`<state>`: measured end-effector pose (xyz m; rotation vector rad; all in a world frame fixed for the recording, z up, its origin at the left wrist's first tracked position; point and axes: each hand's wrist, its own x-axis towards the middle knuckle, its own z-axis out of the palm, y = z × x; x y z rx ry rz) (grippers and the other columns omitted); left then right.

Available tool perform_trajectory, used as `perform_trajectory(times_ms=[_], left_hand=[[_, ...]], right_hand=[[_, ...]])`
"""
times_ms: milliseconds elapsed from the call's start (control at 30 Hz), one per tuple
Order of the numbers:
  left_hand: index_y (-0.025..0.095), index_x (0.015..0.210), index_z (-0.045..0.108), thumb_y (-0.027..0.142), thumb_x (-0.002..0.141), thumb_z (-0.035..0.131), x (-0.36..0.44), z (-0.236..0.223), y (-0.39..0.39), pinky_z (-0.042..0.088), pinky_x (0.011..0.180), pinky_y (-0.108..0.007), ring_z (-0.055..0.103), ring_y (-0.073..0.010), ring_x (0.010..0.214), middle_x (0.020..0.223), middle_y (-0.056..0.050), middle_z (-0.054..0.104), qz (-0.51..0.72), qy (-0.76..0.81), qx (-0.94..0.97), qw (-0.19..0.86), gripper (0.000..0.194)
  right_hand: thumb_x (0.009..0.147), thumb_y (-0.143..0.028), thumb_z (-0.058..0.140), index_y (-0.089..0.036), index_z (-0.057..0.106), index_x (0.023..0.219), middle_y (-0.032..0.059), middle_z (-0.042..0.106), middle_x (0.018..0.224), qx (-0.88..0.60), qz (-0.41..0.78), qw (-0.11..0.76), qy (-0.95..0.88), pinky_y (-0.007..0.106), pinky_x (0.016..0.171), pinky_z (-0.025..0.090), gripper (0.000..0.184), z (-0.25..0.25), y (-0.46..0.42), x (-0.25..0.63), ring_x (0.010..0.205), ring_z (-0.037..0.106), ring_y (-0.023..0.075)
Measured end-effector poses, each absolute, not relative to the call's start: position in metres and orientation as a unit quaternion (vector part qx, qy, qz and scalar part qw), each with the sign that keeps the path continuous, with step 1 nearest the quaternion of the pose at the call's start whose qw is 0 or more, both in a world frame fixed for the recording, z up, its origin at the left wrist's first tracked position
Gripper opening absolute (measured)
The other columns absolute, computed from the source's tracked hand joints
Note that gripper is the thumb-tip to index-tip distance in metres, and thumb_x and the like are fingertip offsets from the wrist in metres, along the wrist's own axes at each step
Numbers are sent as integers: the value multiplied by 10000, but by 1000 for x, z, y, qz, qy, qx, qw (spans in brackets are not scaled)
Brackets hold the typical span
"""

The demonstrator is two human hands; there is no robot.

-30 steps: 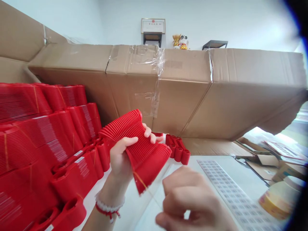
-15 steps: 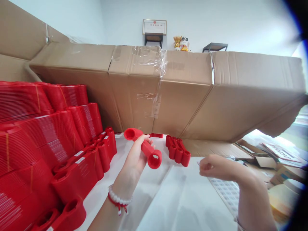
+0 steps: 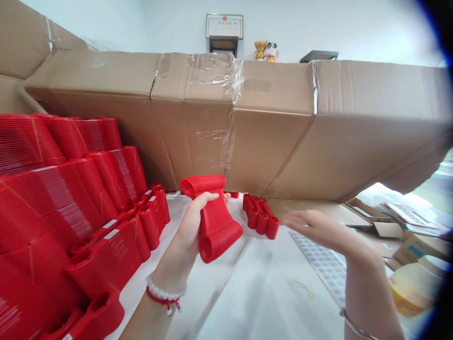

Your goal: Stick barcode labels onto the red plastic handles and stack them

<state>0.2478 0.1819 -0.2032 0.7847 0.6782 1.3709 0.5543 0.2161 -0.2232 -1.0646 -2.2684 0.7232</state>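
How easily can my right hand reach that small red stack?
Quite easily, it seems: your open right hand hovers just beside the small red plastic stack, and nothing visible stands between them.

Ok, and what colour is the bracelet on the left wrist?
The bracelet has white beads on a red cord; the head view shows it best.

Bright, even daylight, strongest at right of frame, w/ blown-out glare near papers (image 3: 399, 211). Soft, faint shadows on white table (image 3: 244, 302). Fisheye bend at edges, dark vignette + blue fringe upper right; no real blur.
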Motion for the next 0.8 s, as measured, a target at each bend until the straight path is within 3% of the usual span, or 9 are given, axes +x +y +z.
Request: perform_trajectory(times_ms=[100,267,367,467,500,600,667,700,800], left_hand=[[98,944,765,386,815,618,254,-200,181,575,762,-361,709,-280,873,915,-137,743,571,262,372,683,348],[155,1055,774,452,812,717,261,-195,153,565,858,-375,720,-298,952,940,-95,759,466,247,461,714,388],[224,1024,788,534,877,695,259,-194,135,567,749,-322,668,-195,640,659,-16,676,446,346,529,634,356],[249,926,791,632,861,660,246,-194,139,530,549,-322,454,-143,358,458,30,544,406,392,627,537,410],[254,940,786,652,841,662,239,-195,145,551,571,-341,540,-174,405,534,1,629,359,379,673,523,428],[247,1066,769,584,743,778,209,-198,174,581,927,-415,737,-322,1016,1050,-89,782,307,377,735,472,466],[301,1418,583,440,622,908,184,-203,193,466,1123,-425,531,-339,1395,1463,-69,617,307,414,736,439,871],[327,1561,397,437,667,890,172,-206,201,388,1192,-432,382,-326,1513,1629,-67,440,304,442,732,420,1027],[287,1627,234,510,698,862,137,-221,219,144,1280,-525,93,-367,1604,1744,-120,148,286,548,707,344,1144]], right_hand=[[1035,-551,479,-260,676,1260,70,714,1038,-352,367,283,-813,363,773,551,418,-207,202,506,863,651,215],[884,-754,586,-159,676,1075,80,686,993,-120,569,171,-796,387,897,528,631,-225,202,442,966,641,229],[700,-915,603,-176,646,1037,109,685,1086,-67,612,169,-770,414,933,525,813,-242,206,422,1070,635,271],[719,-921,541,-188,632,1033,151,689,1145,-44,645,177,-742,448,945,530,803,-248,205,412,1180,614,318],[745,-877,557,-181,635,1029,164,695,1144,-38,661,169,-730,460,946,533,756,-247,205,412,1192,615,332],[792,-669,650,-156,657,1042,166,719,1146,-85,663,110,-736,449,977,530,571,-242,214,417,1174,648,330],[827,-572,649,-161,662,1085,131,727,1170,-184,606,66,-771,400,996,525,485,-237,228,419,1155,667,286],[850,-538,640,-165,660,1110,117,727,1178,-230,576,48,-783,380,986,530,455,-236,238,418,1143,673,270],[917,-472,641,-168,659,1126,85,736,1102,-335,499,-15,-799,355,873,569,369,-235,271,399,1003,708,239]])
